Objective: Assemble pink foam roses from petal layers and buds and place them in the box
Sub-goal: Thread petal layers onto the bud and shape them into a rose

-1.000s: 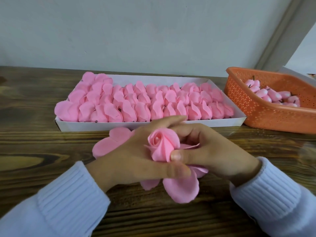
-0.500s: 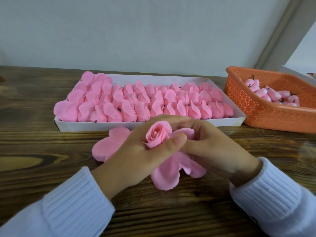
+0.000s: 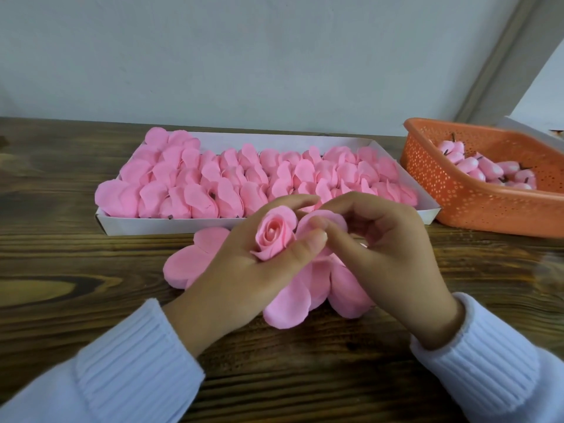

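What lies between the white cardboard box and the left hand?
A flat pink foam petal layer, partly hidden by the left hand, in the head view.

Far side was blocked by white box (image 3: 158, 222) packed with finished roses (image 3: 213, 190), orange basket (image 3: 476, 209) just beside its right end. Centre front was taken by left hand (image 3: 241, 279) and right hand (image 3: 396, 257) gripping a rose (image 3: 274, 236), loose petal layer (image 3: 189, 264) alongside. Bare table (image 3: 61, 270) lay open at left

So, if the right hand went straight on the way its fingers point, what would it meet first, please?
The right hand points left; it would likely meet the left hand's thumb first, then the pink foam rose held there.
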Demonstrator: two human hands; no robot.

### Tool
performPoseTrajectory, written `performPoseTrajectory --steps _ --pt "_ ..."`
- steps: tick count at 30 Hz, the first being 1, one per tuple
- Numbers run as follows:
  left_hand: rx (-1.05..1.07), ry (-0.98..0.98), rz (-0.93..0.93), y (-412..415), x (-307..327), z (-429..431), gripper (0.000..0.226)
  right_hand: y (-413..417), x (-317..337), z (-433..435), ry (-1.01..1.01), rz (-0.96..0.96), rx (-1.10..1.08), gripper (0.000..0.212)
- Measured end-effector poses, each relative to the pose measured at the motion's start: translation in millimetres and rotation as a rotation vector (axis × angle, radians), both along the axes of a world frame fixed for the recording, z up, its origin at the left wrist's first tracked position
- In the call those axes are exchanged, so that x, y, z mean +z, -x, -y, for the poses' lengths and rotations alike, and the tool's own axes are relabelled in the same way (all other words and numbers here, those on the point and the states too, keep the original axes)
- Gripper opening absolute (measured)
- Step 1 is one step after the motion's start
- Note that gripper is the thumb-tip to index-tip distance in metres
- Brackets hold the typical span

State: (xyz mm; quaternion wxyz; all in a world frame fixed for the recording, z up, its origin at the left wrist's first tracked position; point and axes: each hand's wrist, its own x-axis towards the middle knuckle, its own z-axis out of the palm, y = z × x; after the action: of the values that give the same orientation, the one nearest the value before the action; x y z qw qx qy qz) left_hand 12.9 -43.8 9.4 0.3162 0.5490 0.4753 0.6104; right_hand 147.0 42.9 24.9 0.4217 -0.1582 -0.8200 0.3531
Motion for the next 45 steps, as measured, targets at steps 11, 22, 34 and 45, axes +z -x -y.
performPoseTrajectory --steps 11,22,34,45 --pt "-0.066 0.035 -0.139 -1.2 -0.4 1.8 0.026 -0.7 -0.2 4.7 0.093 -0.189 0.038 0.016" --pt "-0.032 0.007 -0.064 -3.2 6.1 2.1 0.012 -0.7 1.7 6.1 0.066 -0.223 0.186 0.021" --pt "0.064 -0.019 0.115 2.3 0.8 -2.0 0.033 1.9 -4.0 0.6 0.258 -0.168 0.194 0.019" --pt "0.079 0.11 0.269 -7.4 -7.1 -3.0 0.033 10.3 -11.1 15.9 0.567 -0.152 0.386 0.029"
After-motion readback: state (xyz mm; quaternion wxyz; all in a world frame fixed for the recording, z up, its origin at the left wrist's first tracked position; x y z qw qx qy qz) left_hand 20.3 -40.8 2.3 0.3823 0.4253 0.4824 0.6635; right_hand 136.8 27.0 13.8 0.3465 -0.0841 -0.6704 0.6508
